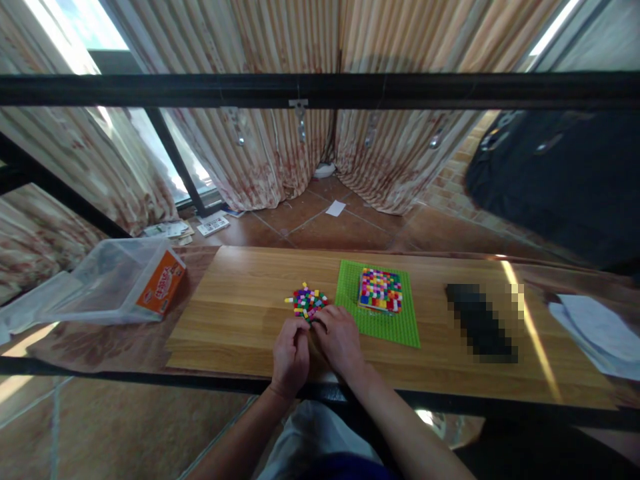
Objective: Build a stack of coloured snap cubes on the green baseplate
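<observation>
A loose heap of small multicoloured building bricks (309,301) lies on the wooden board. At its near edge my left hand (291,357) is closed, thumb and fingers pinched together; whatever sits between the fingertips is too small to make out. My right hand (340,340) bends over the heap's near right side with its fingers curled and pressed together, their tips touching or close to the bricks. Right of the heap lies a green studded baseplate (385,328), partly beside my right hand. A block built from many coloured bricks (380,290) stands on that baseplate.
The wooden board (240,300) rests on a black-framed table. To the left stand a clear plastic bin (115,277) and its orange label (163,283). A blurred dark object (480,323) and white papers (600,330) lie to the right. A black bar (320,90) crosses ahead.
</observation>
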The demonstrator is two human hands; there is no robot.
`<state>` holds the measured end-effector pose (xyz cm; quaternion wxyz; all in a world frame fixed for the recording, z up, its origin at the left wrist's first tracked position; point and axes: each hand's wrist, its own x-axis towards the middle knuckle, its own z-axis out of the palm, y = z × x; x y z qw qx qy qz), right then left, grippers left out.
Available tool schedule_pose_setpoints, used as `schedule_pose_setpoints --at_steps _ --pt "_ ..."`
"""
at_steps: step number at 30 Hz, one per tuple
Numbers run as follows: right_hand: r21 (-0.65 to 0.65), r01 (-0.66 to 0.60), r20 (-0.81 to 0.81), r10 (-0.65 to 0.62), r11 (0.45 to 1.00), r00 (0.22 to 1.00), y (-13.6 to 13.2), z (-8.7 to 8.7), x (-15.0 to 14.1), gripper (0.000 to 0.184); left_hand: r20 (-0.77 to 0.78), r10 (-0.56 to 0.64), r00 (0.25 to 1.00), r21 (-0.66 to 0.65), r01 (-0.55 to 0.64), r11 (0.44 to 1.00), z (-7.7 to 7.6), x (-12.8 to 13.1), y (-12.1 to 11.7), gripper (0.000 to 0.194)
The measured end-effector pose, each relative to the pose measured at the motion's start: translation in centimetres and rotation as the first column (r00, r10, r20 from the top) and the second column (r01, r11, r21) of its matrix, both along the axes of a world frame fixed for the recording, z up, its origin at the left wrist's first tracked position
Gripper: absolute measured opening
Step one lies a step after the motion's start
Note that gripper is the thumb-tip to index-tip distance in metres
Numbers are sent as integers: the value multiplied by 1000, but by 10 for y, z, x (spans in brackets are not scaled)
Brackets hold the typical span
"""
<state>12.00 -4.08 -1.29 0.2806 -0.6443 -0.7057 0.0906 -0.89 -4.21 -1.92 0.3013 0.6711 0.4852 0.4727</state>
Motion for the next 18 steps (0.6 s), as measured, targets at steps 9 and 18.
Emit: schedule_pose_setpoints --at_steps 9,18 --pt "138 130 -262 -90 982 961 -23 13 30 22 -31 -23 999 39 24 999 -3 -2 2 14" --pt "97 515 -461 -420 852 781 -30 18 119 23 -64 -47 997 41 50 998 -2 -2 2 14"
